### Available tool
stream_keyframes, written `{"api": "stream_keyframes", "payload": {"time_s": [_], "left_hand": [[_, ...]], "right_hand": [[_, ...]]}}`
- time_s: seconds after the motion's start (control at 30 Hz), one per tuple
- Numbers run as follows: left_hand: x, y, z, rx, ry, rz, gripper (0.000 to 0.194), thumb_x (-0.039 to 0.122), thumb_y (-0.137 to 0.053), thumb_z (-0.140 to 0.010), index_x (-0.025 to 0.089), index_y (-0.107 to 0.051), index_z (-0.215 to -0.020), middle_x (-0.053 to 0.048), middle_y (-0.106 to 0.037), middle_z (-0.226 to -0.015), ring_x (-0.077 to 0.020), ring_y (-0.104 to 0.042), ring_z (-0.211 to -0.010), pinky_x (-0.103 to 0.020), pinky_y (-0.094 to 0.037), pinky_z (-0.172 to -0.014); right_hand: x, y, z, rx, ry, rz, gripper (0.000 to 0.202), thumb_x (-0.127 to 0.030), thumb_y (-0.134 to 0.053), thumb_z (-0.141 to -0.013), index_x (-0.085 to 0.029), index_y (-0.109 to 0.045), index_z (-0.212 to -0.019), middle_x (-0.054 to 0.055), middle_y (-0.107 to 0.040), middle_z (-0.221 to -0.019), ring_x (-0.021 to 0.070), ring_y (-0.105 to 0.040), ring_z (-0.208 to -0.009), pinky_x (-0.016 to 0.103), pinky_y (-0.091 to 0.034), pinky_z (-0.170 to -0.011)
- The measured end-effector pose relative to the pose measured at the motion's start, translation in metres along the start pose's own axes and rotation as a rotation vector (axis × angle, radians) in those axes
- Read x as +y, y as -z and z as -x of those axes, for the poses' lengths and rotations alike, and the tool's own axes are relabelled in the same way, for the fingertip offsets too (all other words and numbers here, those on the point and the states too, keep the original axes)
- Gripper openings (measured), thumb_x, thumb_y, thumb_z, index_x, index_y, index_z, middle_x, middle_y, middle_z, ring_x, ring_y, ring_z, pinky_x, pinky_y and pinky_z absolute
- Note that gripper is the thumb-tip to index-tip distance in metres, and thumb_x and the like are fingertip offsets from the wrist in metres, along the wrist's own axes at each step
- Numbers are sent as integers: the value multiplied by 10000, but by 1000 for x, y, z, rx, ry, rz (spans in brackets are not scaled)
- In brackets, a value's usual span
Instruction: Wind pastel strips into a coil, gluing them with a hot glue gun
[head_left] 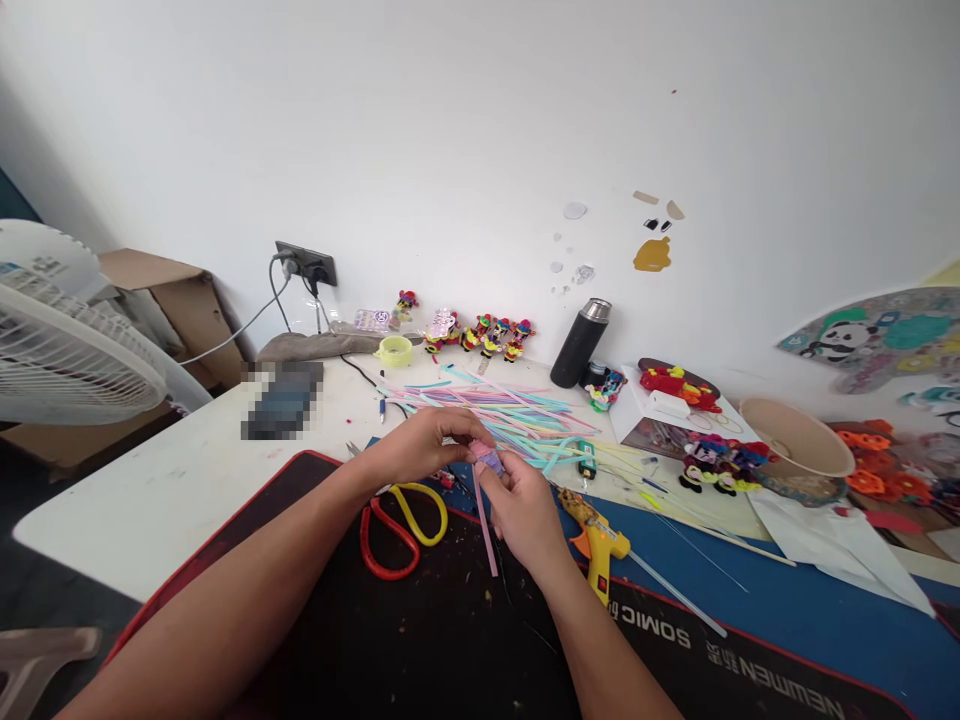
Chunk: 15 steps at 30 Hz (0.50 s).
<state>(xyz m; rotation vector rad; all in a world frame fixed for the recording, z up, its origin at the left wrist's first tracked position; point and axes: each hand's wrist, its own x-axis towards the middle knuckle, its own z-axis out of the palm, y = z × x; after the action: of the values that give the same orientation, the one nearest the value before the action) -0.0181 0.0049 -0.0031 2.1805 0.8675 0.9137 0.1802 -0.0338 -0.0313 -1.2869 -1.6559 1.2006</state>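
Between my two hands is a small pink and lilac piece shaped from chenille stems (pixel 489 458), one pink end hanging down below it. My left hand (pixel 424 445) pinches its upper left side with thumb and fingertips. From the lower right, my right hand (pixel 525 508) grips the same piece, and the fingers partly cover it. Scissors (pixel 391 545) with one red and one yellow handle lie on the mat under my left wrist. To the right of my right hand rests a yellow glue gun (pixel 600 545) with a clear glue stick (pixel 679 592) sticking out of its back.
Loose pastel chenille stems (pixel 495 405) spread behind my hands. A black thermos (pixel 579 343) and several small figures (pixel 499 338) stand near the wall. At left are a white fan (pixel 75 350) and a blurred-out dark object (pixel 283 400); a beige bowl (pixel 795 440) is at right.
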Motion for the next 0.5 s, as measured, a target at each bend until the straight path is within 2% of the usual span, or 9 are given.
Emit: {"api": "stream_keyframes", "payload": {"time_s": [0.13,0.33,0.5], "left_hand": [[1,0,-1,6,17,21,152,219,-662,-933,201,-772,-1036,-62,-746,-993,-186,-669,-903,-283,-504,-822],[3,3,-1,26,107,92,180,279,-693,-912,197,-772,-1052,-66,-749,-989,-194,-670,-909,-283,-523,-819],[3,4,0,65,173,184,275,364,-729,-897,174,-766,-1092,-79,-747,-997,-194,-666,-879,-297,-538,-814]], "right_hand": [[1,1,0,2,-9,-22,341,-537,-597,-946,-205,-659,-902,-77,-445,-470,120,-409,-391,245,-293,-420],[-3,5,0,-86,-25,-100,379,-574,-577,-971,-213,-657,-1054,-53,-554,-523,124,-460,-382,244,-368,-415],[-5,8,-1,-64,-34,-158,418,-590,-585,-966,-214,-634,-1142,-60,-559,-551,114,-459,-366,236,-358,-389]]}}
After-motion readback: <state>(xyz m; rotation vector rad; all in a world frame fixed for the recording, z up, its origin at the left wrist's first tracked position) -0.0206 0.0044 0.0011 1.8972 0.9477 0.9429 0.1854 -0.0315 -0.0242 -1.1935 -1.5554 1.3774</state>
